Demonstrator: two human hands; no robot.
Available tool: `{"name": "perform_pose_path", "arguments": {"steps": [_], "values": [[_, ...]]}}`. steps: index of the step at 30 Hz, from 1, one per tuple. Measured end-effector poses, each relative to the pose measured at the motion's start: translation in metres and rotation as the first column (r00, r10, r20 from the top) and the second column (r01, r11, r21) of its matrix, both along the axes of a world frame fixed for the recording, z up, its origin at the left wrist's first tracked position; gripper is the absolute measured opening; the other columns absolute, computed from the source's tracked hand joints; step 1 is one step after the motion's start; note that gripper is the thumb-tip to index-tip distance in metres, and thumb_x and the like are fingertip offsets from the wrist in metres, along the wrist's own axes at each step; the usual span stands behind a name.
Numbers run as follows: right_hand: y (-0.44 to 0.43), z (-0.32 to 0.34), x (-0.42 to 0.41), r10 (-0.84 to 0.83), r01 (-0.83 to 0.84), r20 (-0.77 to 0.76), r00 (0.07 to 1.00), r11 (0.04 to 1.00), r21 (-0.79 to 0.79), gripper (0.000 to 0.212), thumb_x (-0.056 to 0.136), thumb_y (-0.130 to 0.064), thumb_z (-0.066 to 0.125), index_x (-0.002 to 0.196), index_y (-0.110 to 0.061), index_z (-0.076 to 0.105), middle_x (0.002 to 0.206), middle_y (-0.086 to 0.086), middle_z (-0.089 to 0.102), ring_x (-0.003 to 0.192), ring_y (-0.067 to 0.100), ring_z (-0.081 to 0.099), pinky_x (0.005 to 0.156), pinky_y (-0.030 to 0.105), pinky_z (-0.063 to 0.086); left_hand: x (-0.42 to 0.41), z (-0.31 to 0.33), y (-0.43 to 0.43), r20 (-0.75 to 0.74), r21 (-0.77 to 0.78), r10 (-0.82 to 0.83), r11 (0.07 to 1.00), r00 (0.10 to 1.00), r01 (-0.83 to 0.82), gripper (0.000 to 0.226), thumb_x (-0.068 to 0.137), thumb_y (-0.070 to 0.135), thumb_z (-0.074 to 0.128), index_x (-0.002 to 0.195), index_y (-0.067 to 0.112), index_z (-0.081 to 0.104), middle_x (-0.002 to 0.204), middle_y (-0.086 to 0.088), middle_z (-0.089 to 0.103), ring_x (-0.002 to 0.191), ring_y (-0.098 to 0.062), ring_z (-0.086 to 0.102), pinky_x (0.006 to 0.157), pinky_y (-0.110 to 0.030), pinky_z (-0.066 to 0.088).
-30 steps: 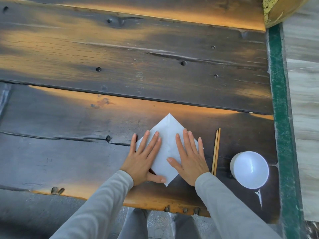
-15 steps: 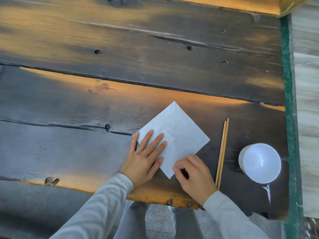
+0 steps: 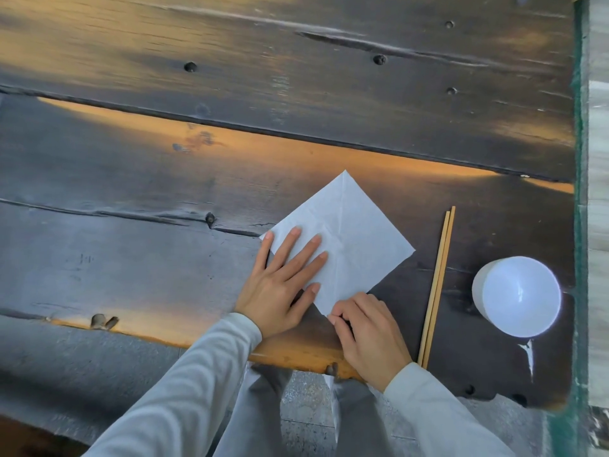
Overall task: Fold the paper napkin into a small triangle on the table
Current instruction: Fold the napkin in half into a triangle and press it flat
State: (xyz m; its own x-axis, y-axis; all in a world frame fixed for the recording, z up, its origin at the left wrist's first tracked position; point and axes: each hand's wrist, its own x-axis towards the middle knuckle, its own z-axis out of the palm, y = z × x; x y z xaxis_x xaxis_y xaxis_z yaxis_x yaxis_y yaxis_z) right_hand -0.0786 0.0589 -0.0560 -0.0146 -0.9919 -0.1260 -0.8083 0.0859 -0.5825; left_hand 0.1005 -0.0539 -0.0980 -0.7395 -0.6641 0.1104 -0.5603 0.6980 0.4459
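A white square paper napkin (image 3: 359,232) lies flat on the dark, weathered plank desk (image 3: 131,258). It is turned as a diamond with corners at 12, 3, 6 and 9 o'clock, near the desk's front edge, and a crease runs from its 12 o'clock corner towards 6. The left hand (image 3: 276,291) rests palm-down on the napkin's 9 o'clock part, its fingers (image 3: 304,255) straight and spread, pointing towards 1 o'clock. The right hand (image 3: 372,334) is at the 6 o'clock corner, its fingers (image 3: 342,311) curled and pinching that tip of the paper. At 3 o'clock from the napkin, apart from it, a pair of pale wooden chopsticks (image 3: 436,285) lies side by side, running roughly 12 to 6. Further towards 3 o'clock stands a round white bowl (image 3: 517,296), near the desk's green-painted right edge (image 3: 580,192). Both arms wear light grey sleeves (image 3: 197,384).
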Motion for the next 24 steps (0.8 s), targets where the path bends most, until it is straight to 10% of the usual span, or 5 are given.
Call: {"name": "perform_pose_path", "arguments": {"steps": [8,18,24], "values": [[-0.026,0.034,-0.021,-0.194,0.067,0.304,0.933,0.922,0.382,0.013,0.093,-0.032,0.066,0.081,-0.034,0.063,0.080,-0.012,0.061,0.079,0.006,0.057,0.066,0.013,0.042,0.007,0.020,0.002,-0.237,0.242,0.011,0.969,0.971,0.048,0.038,0.096,0.006,0.051,0.132,0.008,0.064,0.150,-0.005,0.053,0.147,-0.027,0.038,0.119,-0.057,0.030],[-0.105,0.068,-0.063,-0.174,0.005,0.366,0.914,0.908,0.418,0.008,0.092,-0.043,0.058,0.089,-0.037,0.062,0.111,-0.028,0.066,0.112,-0.005,0.056,0.101,0.032,0.043,-0.036,0.061,-0.024,-0.234,0.452,0.385,0.856,0.893,-0.251,0.016,0.093,0.030,0.067,0.100,0.020,0.077,0.100,0.017,0.075,0.100,-0.004,0.067,0.107,-0.032,0.042],[-0.134,0.061,-0.067,-0.259,0.100,0.459,0.850,0.934,0.342,0.040,0.070,-0.066,0.075,0.098,-0.036,0.071,0.093,-0.024,0.073,0.094,-0.001,0.068,0.081,0.015,0.054,-0.053,0.058,-0.055,-0.164,0.615,0.492,0.729,0.855,-0.302,0.009,0.095,0.031,0.067,0.094,0.027,0.075,0.089,0.023,0.074,0.090,0.005,0.066,0.080,-0.010,0.043]]}}
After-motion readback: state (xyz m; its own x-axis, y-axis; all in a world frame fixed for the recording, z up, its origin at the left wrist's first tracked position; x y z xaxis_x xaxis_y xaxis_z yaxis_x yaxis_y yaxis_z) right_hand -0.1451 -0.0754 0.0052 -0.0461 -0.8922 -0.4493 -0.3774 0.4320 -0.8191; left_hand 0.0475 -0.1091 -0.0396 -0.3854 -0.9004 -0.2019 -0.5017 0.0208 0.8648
